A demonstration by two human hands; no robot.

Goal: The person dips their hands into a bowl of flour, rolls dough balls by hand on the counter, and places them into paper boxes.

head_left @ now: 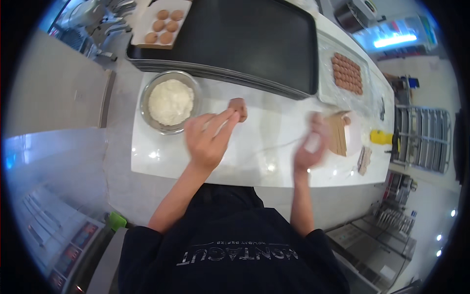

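Brown, dough-like lump on the white table, at 12 o'clock from the middle of the view. At 10 o'clock the left hand reaches to it, fingers extended and a little apart, tips at the lump; whether they pinch it, I cannot tell. The lump looks light and soft, likely to dent and perhaps stick, so a gentle hold on its two sides should suit it. The right hand, at 3 o'clock, is too blurred to tell how its fingers stand. Just beyond is a brown, card-like stack. Farther out at 10 o'clock, a steel bowl holds pale powder. Fingers hide part of the lump; the black trays at 12 o'clock are cut off above.
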